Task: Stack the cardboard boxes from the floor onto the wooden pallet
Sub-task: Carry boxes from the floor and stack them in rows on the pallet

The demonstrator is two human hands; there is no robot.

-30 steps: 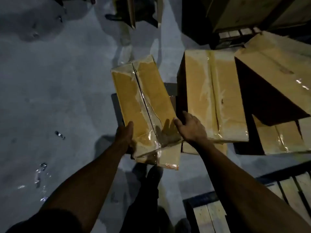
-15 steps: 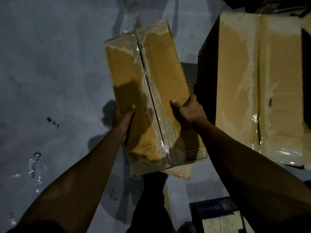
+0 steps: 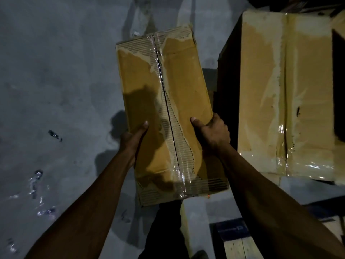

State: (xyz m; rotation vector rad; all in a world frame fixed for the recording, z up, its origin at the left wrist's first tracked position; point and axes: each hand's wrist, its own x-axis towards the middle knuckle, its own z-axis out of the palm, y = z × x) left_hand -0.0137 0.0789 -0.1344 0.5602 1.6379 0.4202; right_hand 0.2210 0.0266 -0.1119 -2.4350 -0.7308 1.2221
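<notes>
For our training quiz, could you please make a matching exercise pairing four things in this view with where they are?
Things:
1. narrow cardboard box
2. large cardboard box
3. wooden pallet
4. foil scraps

Places:
A. bottom right corner
B. floor at far left
C. held between left hand and right hand
D. standing at right

Pairs: 1-C, 2-D, 3-A, 4-B

No text can be read; the blue label [image 3: 232,229] on the pallet carries print too blurred.

Wooden pallet [image 3: 240,247] cut off below
</notes>
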